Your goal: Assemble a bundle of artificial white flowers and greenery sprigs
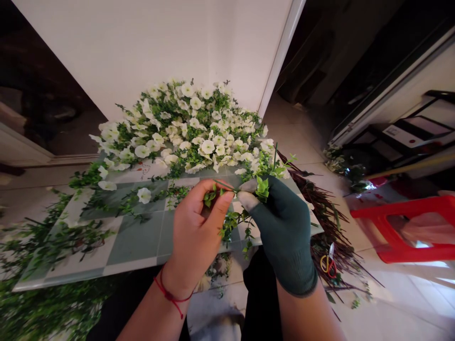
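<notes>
My bare left hand [199, 220], with a red string bracelet at the wrist, pinches a thin green stem between thumb and forefinger. My right hand [284, 222] wears a dark green glove with pale grey fingertips and is closed on the same leafy sprig [262, 188], its fingertips almost meeting the left thumb. Green leaves hang below and between the two hands. Right behind them, a large heap of white artificial flowers [208, 147] with green foliage covers the back of the checked tabletop [137, 237].
Loose green sprigs [81, 239] lie on the table's left side, with more greenery [46, 308] below it. At right are a pile of brown stems [320, 203], scissors [329, 263] with red and yellow handles, and a red stool [408, 227]. A white panel [159, 47] stands behind.
</notes>
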